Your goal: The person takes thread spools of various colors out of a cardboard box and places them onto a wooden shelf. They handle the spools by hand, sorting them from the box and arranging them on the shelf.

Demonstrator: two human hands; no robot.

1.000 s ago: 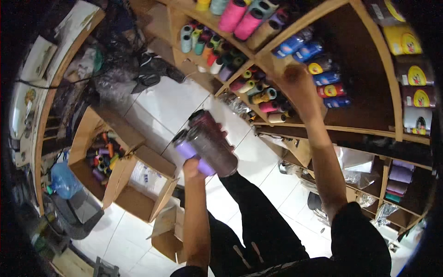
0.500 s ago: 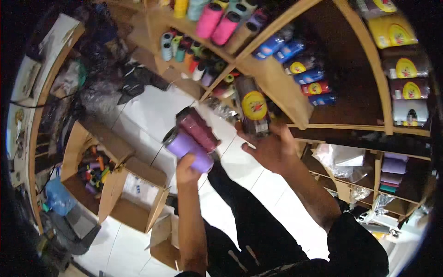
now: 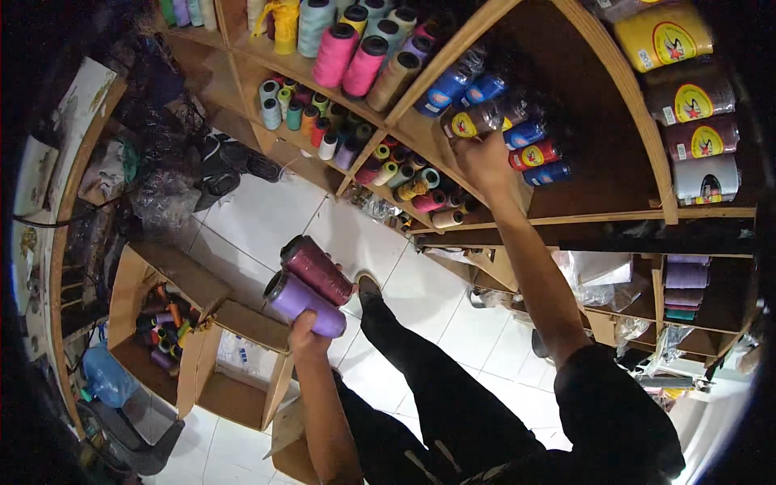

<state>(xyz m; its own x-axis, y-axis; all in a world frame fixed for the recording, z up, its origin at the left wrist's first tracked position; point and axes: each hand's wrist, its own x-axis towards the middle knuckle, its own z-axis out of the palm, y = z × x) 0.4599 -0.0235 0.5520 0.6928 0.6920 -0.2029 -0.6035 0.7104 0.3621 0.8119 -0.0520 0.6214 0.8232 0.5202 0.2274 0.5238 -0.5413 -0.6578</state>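
My right hand grips a wrapped spool, its axis pointing into the shelf. My left hand clasps two spools low, well apart.

Wooden shelving is stocked with thread cones: pink ones on an upper shelf, small mixed-colour spools below. Large wrapped yellow and brown cones are seen at right. On the white tiled floor, open cardboard boxes are placed.
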